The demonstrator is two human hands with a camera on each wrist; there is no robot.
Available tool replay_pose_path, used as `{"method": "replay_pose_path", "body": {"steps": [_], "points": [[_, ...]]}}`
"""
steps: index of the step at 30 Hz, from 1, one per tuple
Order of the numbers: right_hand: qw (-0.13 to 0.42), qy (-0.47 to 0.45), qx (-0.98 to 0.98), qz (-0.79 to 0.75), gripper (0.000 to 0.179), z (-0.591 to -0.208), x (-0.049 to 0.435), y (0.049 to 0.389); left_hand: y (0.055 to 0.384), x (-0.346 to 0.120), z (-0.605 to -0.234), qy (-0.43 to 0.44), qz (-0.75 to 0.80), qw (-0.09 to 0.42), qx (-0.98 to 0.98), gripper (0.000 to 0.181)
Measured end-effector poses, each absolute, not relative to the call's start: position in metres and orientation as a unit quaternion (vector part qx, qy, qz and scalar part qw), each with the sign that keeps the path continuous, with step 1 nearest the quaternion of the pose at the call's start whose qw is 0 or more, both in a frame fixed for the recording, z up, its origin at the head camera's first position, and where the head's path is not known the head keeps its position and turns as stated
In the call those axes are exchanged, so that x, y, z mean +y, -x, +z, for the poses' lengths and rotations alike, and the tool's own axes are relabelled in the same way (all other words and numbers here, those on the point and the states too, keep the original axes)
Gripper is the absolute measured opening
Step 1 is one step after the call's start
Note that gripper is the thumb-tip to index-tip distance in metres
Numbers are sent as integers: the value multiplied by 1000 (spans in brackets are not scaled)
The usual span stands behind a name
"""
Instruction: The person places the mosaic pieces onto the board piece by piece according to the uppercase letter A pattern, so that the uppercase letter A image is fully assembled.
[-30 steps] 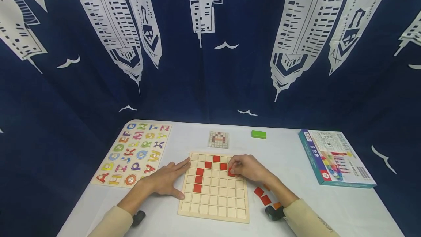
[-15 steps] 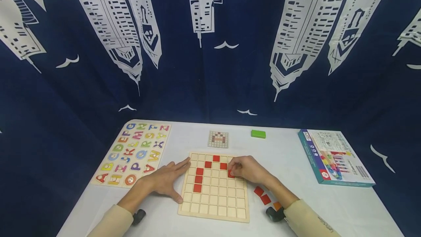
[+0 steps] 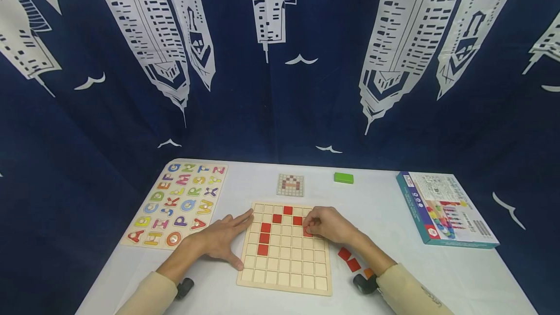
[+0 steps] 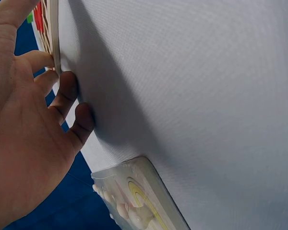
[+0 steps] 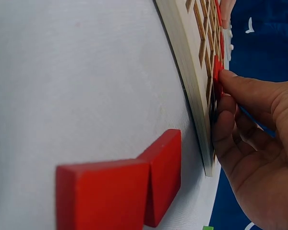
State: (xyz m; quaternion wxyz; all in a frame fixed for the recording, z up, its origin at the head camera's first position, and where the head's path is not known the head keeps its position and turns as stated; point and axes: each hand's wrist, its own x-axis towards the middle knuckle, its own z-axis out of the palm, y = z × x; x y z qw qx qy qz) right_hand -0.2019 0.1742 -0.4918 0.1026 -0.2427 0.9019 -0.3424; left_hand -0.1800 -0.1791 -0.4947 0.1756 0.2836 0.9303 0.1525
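A wooden grid board (image 3: 290, 266) lies on the table with several red square tiles (image 3: 265, 238) set in its cells. At its upper right my right hand (image 3: 333, 226) pinches a red tile (image 3: 308, 233) down at a cell; the fingers partly hide it. In the right wrist view, the thumb presses on this red tile (image 5: 217, 76), with the other fingers curled beside it. My left hand (image 3: 220, 239) rests along the board's left edge, fingers and thumb spread. From the left wrist, the same hand (image 4: 29, 129) shows its fingertips at the board's side (image 4: 54, 28).
Loose red tiles (image 3: 353, 265) and an orange tile (image 3: 369, 272) lie right of the board. Behind it are a small pattern card (image 3: 290, 185) and a green block (image 3: 343, 178). An alphabet board (image 3: 175, 203) stands left, a flat box (image 3: 448, 210) right.
The pinched red tile has shifted slightly toward the near side under my right fingers. My left thumb has slid a little nearer along the board's edge.
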Motion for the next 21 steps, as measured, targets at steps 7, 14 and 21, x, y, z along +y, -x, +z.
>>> {"method": "replay_pose_path", "body": {"steps": [7, 14, 21], "points": [[108, 241, 903, -340, 10, -494, 175, 204, 179, -178, -493, -286, 150, 178, 930, 132], [111, 239, 900, -348, 13, -495, 175, 204, 179, -178, -495, -284, 144, 177, 931, 132], [109, 242, 902, -340, 12, -495, 175, 205, 180, -179, -496, -281, 147, 179, 931, 132]]}}
